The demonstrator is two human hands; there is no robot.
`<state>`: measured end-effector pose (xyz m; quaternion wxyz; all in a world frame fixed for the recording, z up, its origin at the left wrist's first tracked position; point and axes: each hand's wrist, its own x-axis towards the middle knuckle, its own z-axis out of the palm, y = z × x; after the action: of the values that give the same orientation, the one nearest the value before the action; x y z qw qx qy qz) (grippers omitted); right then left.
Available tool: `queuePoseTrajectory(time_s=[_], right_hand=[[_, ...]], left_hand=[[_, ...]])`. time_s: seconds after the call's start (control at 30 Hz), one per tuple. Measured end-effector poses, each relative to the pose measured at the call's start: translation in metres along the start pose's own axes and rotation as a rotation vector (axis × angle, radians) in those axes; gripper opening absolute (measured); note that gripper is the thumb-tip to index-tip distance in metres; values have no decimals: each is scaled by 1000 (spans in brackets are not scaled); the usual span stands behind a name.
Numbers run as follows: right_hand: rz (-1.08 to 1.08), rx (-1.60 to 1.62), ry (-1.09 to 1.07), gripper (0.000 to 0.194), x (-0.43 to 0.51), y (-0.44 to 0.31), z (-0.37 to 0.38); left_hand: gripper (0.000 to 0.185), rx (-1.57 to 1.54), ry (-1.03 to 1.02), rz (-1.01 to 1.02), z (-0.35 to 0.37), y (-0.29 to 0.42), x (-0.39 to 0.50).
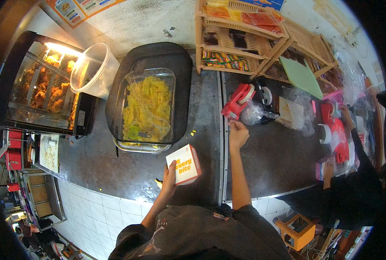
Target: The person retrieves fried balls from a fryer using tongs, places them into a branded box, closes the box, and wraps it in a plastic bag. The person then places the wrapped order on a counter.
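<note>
My left hand grips a small white-and-red cardboard food box, thumb over its printed face, close above the dark counter. Farther right, my right hand has its fingertips drawn together at the front end of a red tape dispenser. Any strip of tape between those fingertips is too fine to make out. A roll of tape sits in the dispenser. Beside it lies a crumpled clear plastic bag. Ahead of the box, a clear-lidded tray of yellow food rests on a black base.
A lit display case of fried food and a translucent tub stand left. Beige plastic racks with sachets rise at the back. On the right, a co-worker's hands work among plastic bags. A metal seam crosses the counter.
</note>
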<state>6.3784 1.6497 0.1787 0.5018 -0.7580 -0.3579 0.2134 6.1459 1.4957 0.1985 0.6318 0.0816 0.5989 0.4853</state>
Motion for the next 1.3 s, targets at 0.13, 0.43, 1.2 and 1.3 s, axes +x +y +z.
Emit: queuePoseTrajectory(time_s=[0.13,0.43,1.2,1.3], right_hand=[[55,-194,-129,13,9,11,-13],[-84,321,-957,15,-104,-88,-109],[-402,-420,-710,33,-253,-26,-243],[378,-180,-746,36,-268,-6,-252]], left_hand=[[47,-90,-145,-81,22,15,6],[47,-227,-167,-116,71,46,-31],[53,407,-1298,-253,-76,-30,-126],[51,369,-699,-517,-75,-26,-131]])
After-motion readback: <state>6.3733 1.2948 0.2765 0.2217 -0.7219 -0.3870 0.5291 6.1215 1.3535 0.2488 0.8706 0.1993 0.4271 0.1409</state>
